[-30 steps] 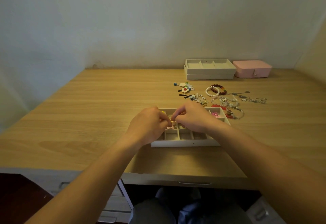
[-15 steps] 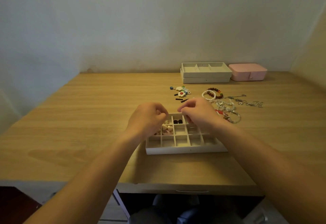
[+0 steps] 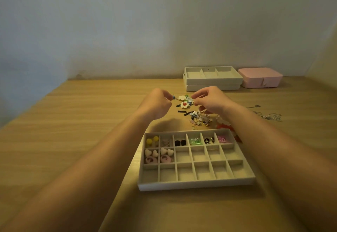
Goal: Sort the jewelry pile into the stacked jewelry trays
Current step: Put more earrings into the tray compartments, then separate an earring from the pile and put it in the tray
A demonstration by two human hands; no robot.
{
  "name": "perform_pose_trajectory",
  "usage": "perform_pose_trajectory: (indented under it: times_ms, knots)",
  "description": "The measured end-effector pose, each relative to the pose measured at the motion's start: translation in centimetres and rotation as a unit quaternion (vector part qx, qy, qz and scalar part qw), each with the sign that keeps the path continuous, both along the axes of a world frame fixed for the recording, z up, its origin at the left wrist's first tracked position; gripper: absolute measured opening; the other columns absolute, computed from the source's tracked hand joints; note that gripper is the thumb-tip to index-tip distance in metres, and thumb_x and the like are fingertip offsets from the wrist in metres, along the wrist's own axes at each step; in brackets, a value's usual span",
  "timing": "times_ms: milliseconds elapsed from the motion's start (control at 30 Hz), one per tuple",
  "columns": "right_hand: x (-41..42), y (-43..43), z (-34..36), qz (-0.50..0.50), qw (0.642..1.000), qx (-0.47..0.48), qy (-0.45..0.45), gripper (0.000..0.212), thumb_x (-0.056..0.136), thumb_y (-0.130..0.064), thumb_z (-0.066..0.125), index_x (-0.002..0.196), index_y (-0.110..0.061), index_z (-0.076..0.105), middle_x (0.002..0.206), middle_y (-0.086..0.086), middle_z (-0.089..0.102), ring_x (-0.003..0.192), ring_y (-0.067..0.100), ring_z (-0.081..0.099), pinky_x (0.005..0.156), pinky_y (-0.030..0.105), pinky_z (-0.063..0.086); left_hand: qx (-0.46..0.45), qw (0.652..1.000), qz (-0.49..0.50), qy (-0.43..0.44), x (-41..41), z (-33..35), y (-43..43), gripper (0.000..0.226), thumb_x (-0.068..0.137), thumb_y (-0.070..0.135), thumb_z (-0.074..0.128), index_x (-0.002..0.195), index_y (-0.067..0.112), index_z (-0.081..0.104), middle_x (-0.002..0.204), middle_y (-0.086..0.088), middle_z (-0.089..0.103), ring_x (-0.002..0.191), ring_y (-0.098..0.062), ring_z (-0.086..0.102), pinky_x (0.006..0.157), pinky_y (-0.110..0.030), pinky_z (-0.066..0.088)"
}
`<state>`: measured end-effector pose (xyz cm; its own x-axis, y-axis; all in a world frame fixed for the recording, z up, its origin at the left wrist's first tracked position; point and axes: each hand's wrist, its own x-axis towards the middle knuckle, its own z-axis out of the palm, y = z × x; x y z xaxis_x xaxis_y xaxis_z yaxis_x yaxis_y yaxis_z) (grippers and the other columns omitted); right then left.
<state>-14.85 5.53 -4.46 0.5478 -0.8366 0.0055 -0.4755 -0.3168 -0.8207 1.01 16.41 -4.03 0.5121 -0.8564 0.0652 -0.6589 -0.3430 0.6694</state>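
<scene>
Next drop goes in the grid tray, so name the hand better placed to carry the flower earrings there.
Right, narrowly. Both the left hand and the right hand pinch the flower earrings, but the empty cells of the grid tray lie mostly on the right hand's side.

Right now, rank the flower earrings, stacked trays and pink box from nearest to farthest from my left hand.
1. Flower earrings, at the fingertips of the left hand.
2. Stacked trays, back, right of centre.
3. Pink box, far back right.
</scene>
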Motion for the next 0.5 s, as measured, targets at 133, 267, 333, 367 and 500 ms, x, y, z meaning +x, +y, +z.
perform_pose_trajectory:
  times_ms: [133,267,333,367,500]
  knots:
    - [2.5,-2.3,-0.5,0.04,0.995,-0.072,0.062,0.025,0.098,-0.006,0.062,0.117,-0.02,0.071,0.116,0.002,0.068,0.1,0.016,0.063,0.078,0.027,0.052,-0.011,1.0,-0.001,0.018,0.9,-0.4,-2.5,0.035,0.099,0.008,0.052,0.131,0.017,0.062,0.126,-0.005,0.067,0.114,-0.022,0.061,0.097,-0.034,0.051]
    - [4.3,-3.4,-1.1,0.079,0.979,-0.124,0.139,0.025,0.094,-0.015,0.071,0.118,-0.021,0.072,0.114,0.001,0.069,0.1,0.015,0.064,0.084,0.028,0.055,-0.041,0.999,-0.022,0.009,1.2,-1.1,-4.0,0.03,0.099,0.012,0.054,0.126,0.019,0.064,0.122,-0.004,0.069,0.109,-0.019,0.063,0.094,-0.033,0.051]
    - [5.0,-3.7,-1.5,0.087,0.974,-0.148,0.15,0.025,0.093,-0.019,0.073,0.118,-0.021,0.072,0.114,0.0,0.068,0.101,0.015,0.064,0.087,0.03,0.056,-0.062,0.998,-0.028,0.005,1.4,-1.5,-4.7,0.026,0.1,0.017,0.055,0.123,0.02,0.066,0.12,-0.003,0.069,0.106,-0.018,0.063,0.092,-0.033,0.053]
    - [5.1,-3.7,-1.6,0.09,0.971,-0.159,0.156,0.026,0.092,-0.019,0.074,0.118,-0.021,0.072,0.115,0.0,0.068,0.103,0.016,0.063,0.089,0.031,0.056,-0.073,0.997,-0.029,0.006,1.3,-1.6,-4.8,0.025,0.1,0.019,0.054,0.122,0.021,0.067,0.119,-0.003,0.068,0.105,-0.018,0.063,0.092,-0.034,0.053]
    - [5.7,-4.2,-2.2,0.093,0.964,-0.166,0.187,0.033,0.091,-0.018,0.075,0.123,-0.019,0.069,0.116,0.001,0.067,0.106,0.018,0.063,0.095,0.037,0.056,-0.099,0.994,-0.039,0.018,1.1,-1.7,-5.1,0.025,0.1,0.02,0.052,0.12,0.019,0.068,0.115,-0.004,0.069,0.103,-0.018,0.063,0.085,-0.03,0.052]
